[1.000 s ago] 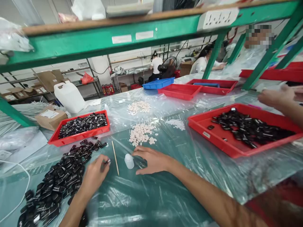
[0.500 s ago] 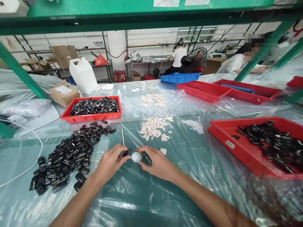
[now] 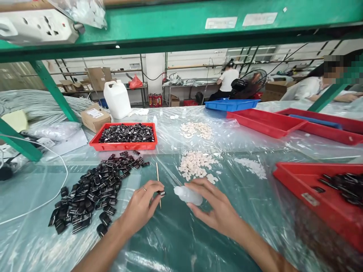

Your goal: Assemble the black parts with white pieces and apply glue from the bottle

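Between thumb and fingers, my left hand (image 3: 144,202) pinches a small black part (image 3: 161,193). A thin wooden stick (image 3: 158,175) lies on the plastic sheet beside those fingertips. My right hand (image 3: 211,202) is closed round a translucent white bottle (image 3: 189,195), tilted with its narrow end toward my left hand. Bottle and black part are apart. Beyond the hands lies a pile of small cream pieces (image 3: 195,164). Many black parts (image 3: 90,190) are heaped to the left of my left hand.
A red tray (image 3: 123,146) full of black parts stands at the back left, near a white jug (image 3: 117,99). Another red tray (image 3: 306,196) is at the right. A blue tray (image 3: 232,105) sits farther back. Two people are in the background.
The view has shifted, so the scene sits lower and farther right. The bottle has tipped from upright toward its side and moved away from the black part in my left hand.
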Motion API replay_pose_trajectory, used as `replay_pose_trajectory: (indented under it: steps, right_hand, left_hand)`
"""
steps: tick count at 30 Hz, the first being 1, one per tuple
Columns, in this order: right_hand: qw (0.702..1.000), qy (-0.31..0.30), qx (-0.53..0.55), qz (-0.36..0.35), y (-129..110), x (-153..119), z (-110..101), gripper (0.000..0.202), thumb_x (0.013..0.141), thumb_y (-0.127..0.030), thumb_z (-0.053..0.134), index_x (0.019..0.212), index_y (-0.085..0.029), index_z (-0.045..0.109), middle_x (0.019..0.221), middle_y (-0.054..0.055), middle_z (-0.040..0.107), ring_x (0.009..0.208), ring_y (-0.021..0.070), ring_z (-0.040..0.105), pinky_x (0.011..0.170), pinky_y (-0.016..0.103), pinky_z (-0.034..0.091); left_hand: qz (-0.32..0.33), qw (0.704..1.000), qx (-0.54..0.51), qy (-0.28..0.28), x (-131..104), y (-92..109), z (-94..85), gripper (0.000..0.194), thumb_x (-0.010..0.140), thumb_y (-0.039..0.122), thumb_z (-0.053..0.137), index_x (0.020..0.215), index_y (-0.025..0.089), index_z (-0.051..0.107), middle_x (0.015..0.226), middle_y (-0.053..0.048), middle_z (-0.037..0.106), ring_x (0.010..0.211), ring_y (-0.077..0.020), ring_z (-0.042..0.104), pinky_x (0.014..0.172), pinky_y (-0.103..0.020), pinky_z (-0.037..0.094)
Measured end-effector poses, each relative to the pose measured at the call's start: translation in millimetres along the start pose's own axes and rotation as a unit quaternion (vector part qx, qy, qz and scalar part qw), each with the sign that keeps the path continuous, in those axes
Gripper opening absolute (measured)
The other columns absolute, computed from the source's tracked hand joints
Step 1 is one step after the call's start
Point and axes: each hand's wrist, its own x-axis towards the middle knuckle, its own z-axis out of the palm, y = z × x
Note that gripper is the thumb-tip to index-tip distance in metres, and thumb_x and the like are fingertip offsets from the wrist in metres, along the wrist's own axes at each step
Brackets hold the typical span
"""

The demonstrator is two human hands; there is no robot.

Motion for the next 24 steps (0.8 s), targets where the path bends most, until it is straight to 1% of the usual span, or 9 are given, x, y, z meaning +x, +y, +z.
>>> replay_pose_trajectory:
  steps: [2, 3, 6, 8, 10, 14, 18, 21, 24]
  right_hand:
    - [0.999, -0.008, -0.011, -0.034, -2.2, 2.3, -0.8, 0.049, 0.112, -0.022, 0.078, 0.159, -0.034, 0.078, 0.130, 0.010, 0.091, 0.109, 0.0297, 0.094, 0.090, 0.041, 0.084]
    - [0.999, -0.011, -0.013, -0.048, -3.5, 3.5, -0.6, 0.049, 0.112, -0.021, 0.078, 0.160, -0.033, 0.078, 0.127, 0.010, 0.092, 0.106, 0.0292, 0.094, 0.089, 0.040, 0.084]
    - [0.997, -0.015, -0.015, -0.071, -7.2, 6.3, 0.6, 0.049, 0.113, -0.019, 0.076, 0.161, -0.029, 0.076, 0.118, 0.009, 0.092, 0.095, 0.0266, 0.090, 0.080, 0.037, 0.082]
    - [0.997, -0.019, -0.017, -0.075, -9.0, 6.8, 0.9, 0.047, 0.114, -0.019, 0.076, 0.160, -0.027, 0.076, 0.116, 0.009, 0.092, 0.092, 0.0256, 0.088, 0.076, 0.036, 0.080]
    - [0.997, -0.026, -0.018, -0.076, -10.0, 6.0, 0.5, 0.046, 0.115, -0.020, 0.076, 0.160, -0.027, 0.076, 0.117, 0.010, 0.092, 0.091, 0.0255, 0.087, 0.075, 0.036, 0.079]
    - [0.996, -0.039, -0.021, -0.071, -9.6, 2.3, -1.6, 0.048, 0.116, -0.022, 0.077, 0.163, -0.027, 0.073, 0.118, 0.010, 0.091, 0.093, 0.0256, 0.087, 0.079, 0.039, 0.080]
    - [0.996, -0.048, -0.023, -0.073, -9.7, -1.1, -3.8, 0.052, 0.118, -0.025, 0.076, 0.169, -0.029, 0.069, 0.124, 0.012, 0.089, 0.099, 0.0264, 0.091, 0.076, 0.035, 0.078]
    - [0.996, -0.047, -0.022, -0.071, -12.5, -1.3, -5.2, 0.054, 0.118, -0.024, 0.074, 0.171, -0.030, 0.068, 0.123, 0.011, 0.086, 0.097, 0.0252, 0.090, 0.072, 0.033, 0.076]
    - [0.998, -0.045, -0.014, -0.052, -18.0, 0.3, -6.1, 0.056, 0.116, -0.022, 0.076, 0.171, -0.031, 0.069, 0.124, 0.010, 0.086, 0.095, 0.0248, 0.090, 0.072, 0.032, 0.076]
  left_hand:
    - [0.005, 1.000, 0.007, 0.002, 0.4, 0.5, -0.3, 0.009, 0.106, 0.031, 0.047, 0.111, 0.027, 0.053, 0.106, 0.002, 0.066, 0.070, -0.0080, 0.066, 0.063, -0.021, 0.058]
    - [0.007, 1.000, 0.011, 0.002, 0.6, 1.1, -0.8, 0.009, 0.106, 0.030, 0.047, 0.112, 0.027, 0.053, 0.106, 0.002, 0.066, 0.075, -0.0090, 0.068, 0.064, -0.021, 0.058]
    - [0.012, 1.000, 0.024, -0.006, 1.2, 4.5, -3.3, 0.012, 0.107, 0.029, 0.046, 0.115, 0.026, 0.053, 0.107, 0.000, 0.066, 0.087, -0.0117, 0.069, 0.072, -0.023, 0.059]
    - [0.017, 0.999, 0.031, -0.016, 1.7, 7.4, -4.9, 0.012, 0.107, 0.028, 0.045, 0.117, 0.026, 0.052, 0.107, -0.001, 0.065, 0.090, -0.0125, 0.069, 0.074, -0.024, 0.059]
    - [0.023, 0.999, 0.036, -0.026, 2.4, 10.0, -6.2, 0.013, 0.107, 0.028, 0.045, 0.117, 0.025, 0.052, 0.109, -0.001, 0.065, 0.091, -0.0128, 0.069, 0.075, -0.024, 0.059]
    - [0.034, 0.998, 0.041, -0.038, 4.4, 12.2, -7.7, 0.012, 0.107, 0.028, 0.046, 0.116, 0.025, 0.053, 0.108, -0.001, 0.064, 0.092, -0.0130, 0.069, 0.077, -0.024, 0.059]
    - [0.043, 0.997, 0.045, -0.034, 7.0, 12.7, -8.9, 0.011, 0.107, 0.028, 0.046, 0.115, 0.024, 0.053, 0.104, 0.000, 0.064, 0.088, -0.0108, 0.068, 0.073, -0.021, 0.058]
    - [0.052, 0.997, 0.051, -0.025, 8.7, 14.3, -10.2, 0.012, 0.107, 0.027, 0.046, 0.117, 0.024, 0.052, 0.103, 0.000, 0.065, 0.087, -0.0110, 0.068, 0.070, -0.021, 0.057]
    - [0.054, 0.997, 0.061, -0.015, 9.0, 17.0, -11.7, 0.013, 0.107, 0.026, 0.045, 0.116, 0.025, 0.053, 0.104, -0.001, 0.066, 0.089, -0.0124, 0.069, 0.067, -0.021, 0.056]
